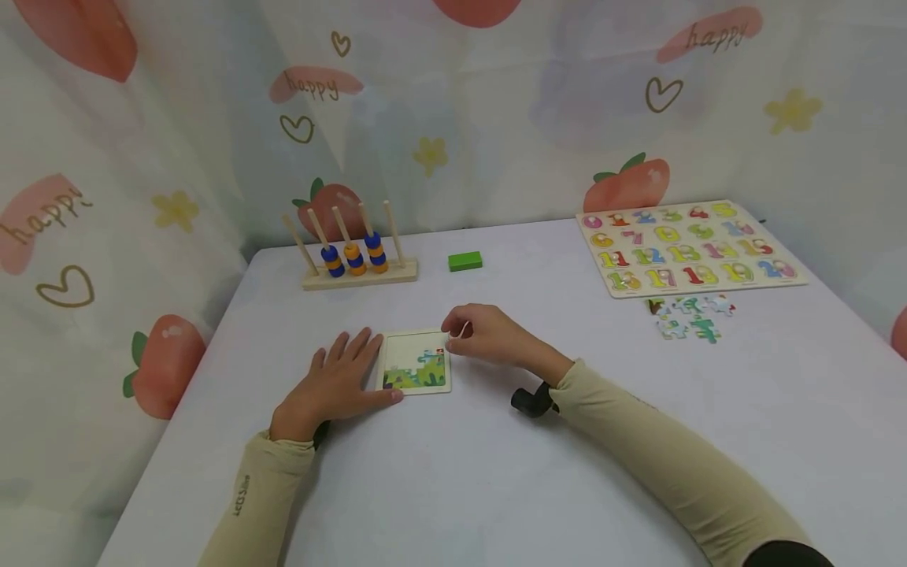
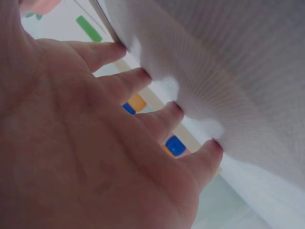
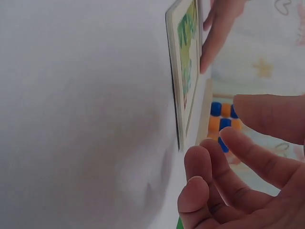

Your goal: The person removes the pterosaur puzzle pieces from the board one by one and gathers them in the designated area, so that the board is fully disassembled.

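A small jigsaw board (image 1: 416, 334) with a pale frame lies on the table, its lower part and right side filled with green and blue pieces. My left hand (image 1: 338, 383) rests spread at its left side, the thumb touching the bottom edge. In the left wrist view the left fingertips (image 2: 174, 109) press against the white cloth. My right hand (image 1: 489, 335) hovers at the board's upper right corner, fingers loosely bent. The right wrist view shows a gap between the thumb (image 3: 267, 117) and fingers, with nothing held there.
Loose jigsaw pieces (image 1: 690, 315) lie at the right, below a number board (image 1: 708, 246). A green block (image 1: 464, 261) sits behind the jigsaw board. Back left stands a wooden peg rack (image 1: 361, 277) with blue and orange beads. A printed cloth hangs behind the table.
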Motion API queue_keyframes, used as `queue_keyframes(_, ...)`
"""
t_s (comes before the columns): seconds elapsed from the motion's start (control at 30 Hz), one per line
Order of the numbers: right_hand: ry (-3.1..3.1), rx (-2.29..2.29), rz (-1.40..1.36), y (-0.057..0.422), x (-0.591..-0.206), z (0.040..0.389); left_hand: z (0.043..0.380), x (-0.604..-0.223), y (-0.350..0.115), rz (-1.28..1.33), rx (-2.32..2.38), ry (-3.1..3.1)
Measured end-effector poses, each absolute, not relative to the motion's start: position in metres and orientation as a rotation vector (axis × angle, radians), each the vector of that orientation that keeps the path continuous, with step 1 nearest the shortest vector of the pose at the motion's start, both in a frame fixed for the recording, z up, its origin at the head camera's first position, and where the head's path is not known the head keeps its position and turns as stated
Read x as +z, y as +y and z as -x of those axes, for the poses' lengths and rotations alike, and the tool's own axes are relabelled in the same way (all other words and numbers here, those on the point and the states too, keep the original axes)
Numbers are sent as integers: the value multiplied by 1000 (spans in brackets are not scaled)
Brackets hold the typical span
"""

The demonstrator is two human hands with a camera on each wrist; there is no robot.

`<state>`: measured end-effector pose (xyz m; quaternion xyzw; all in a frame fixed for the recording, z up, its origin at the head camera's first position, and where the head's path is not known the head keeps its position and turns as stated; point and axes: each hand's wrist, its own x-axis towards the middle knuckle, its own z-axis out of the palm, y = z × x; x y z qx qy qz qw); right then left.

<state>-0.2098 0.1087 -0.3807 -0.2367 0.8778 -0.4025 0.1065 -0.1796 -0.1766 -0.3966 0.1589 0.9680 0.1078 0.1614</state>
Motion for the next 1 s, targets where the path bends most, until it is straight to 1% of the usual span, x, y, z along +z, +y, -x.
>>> queue_keyframes(0.27, 2568, -1068, 797, 92, -387, 211, 181, -399, -177, -478, 291, 2778)
queue_keyframes(0.47, 2611, -929, 748, 81, -390, 208, 181, -398, -177, -493, 297, 2778)
queue_keyframes(1.0, 2622, -872, 823, 76, -390, 208, 180, -397, -178, -495, 314, 2777)
